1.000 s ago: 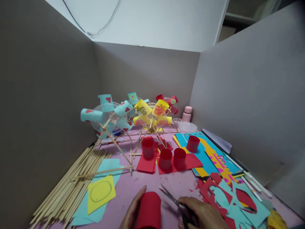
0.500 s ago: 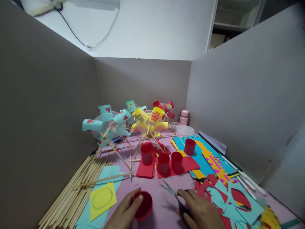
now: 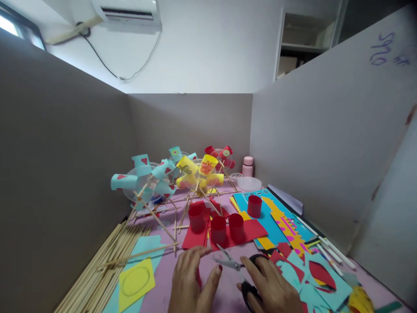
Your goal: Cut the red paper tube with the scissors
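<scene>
My left hand (image 3: 192,278) is curled around a red paper tube (image 3: 198,277); only a sliver of red shows between fingers and thumb, and the rest is hidden. In my right hand (image 3: 269,282) is a pair of scissors (image 3: 230,263) with black handles. Their blades stand apart and point left, close to my left fingertips. Just beyond my hands, red paper tubes (image 3: 218,230) stand upright on red paper sheets (image 3: 252,230). Another red tube (image 3: 254,206) stands on a blue printed sheet (image 3: 243,199) farther right.
Bamboo sticks (image 3: 97,265) lie at the left beside a yellow square (image 3: 137,280) with a drawn circle. Paper pinwheels, blue (image 3: 127,181) and yellow (image 3: 187,165), stand on stick frames behind. Paper scraps (image 3: 306,282) pile up at the right, near white rods (image 3: 337,252). Grey partitions (image 3: 189,121) surround the table.
My left hand has turned over the red tube, now covering most of it, with its thumb on the right side. The scissors' blades have opened wider. The camera view has tilted up.
</scene>
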### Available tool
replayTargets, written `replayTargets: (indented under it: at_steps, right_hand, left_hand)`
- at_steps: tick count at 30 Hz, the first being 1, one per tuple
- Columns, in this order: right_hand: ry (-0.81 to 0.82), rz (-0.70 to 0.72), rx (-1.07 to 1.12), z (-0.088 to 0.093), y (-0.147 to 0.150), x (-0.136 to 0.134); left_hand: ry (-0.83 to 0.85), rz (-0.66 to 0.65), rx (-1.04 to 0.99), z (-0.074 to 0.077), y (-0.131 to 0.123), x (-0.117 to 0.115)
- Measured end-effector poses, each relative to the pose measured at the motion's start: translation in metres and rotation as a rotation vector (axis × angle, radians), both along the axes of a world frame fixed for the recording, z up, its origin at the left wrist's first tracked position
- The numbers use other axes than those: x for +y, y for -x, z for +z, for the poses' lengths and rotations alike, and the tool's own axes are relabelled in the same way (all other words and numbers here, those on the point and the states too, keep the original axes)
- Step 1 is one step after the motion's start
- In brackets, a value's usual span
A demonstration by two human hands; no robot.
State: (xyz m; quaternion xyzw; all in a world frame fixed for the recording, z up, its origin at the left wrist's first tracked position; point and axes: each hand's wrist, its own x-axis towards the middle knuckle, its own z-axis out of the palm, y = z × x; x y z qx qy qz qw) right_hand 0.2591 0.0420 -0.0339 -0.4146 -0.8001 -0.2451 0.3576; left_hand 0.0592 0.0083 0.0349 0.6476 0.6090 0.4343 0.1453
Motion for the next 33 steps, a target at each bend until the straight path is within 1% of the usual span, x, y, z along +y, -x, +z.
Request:
replayTargets:
  at_steps: [2,7,11,15,17,20,22,25,27,29,31,33]
  right_hand:
    - [-0.029,-0.018,0.015,0.003,-0.002,-0.002]
    - [-0.068,-0.048,0.028,0.013,-0.007,-0.004]
    - [-0.097,-0.058,0.047,0.016,-0.013,-0.004]
    - [-0.094,-0.038,0.096,0.018,-0.018,-0.004]
    - [-0.090,-0.055,0.123,0.018,-0.020,-0.003]
    - [-0.082,-0.101,0.169,0.017,-0.024,0.002]
    - [-0.079,-0.127,0.195,0.015,-0.029,0.007]
    - [-0.110,-0.149,0.173,0.013,-0.036,0.014]
    - [-0.136,-0.150,0.145,0.011,-0.038,0.017]
    - [-0.131,-0.167,0.151,0.009,-0.039,0.018]
    - [-0.120,-0.178,0.158,0.008,-0.039,0.019]
    - [-0.126,-0.160,0.140,0.006,-0.038,0.019]
  left_hand:
    - [0.009,0.017,-0.051,0.007,-0.010,0.003]
    - [0.117,-0.075,-0.035,0.023,-0.019,0.008]
    - [0.168,-0.088,-0.095,0.024,-0.022,0.013]
    - [0.232,-0.098,-0.242,0.022,-0.019,0.023]
    - [0.216,-0.085,-0.299,0.024,-0.015,0.028]
    - [0.163,-0.027,-0.331,0.026,-0.014,0.032]
    - [0.147,0.005,-0.310,0.023,-0.019,0.033]
    - [0.159,-0.002,-0.244,0.007,-0.034,0.033]
    - [0.173,-0.053,-0.207,-0.007,-0.044,0.034]
    - [0.176,-0.144,-0.195,-0.018,-0.050,0.035]
    - [0.169,-0.222,-0.217,-0.022,-0.052,0.035]
    - [0.181,-0.259,-0.267,-0.019,-0.055,0.036]
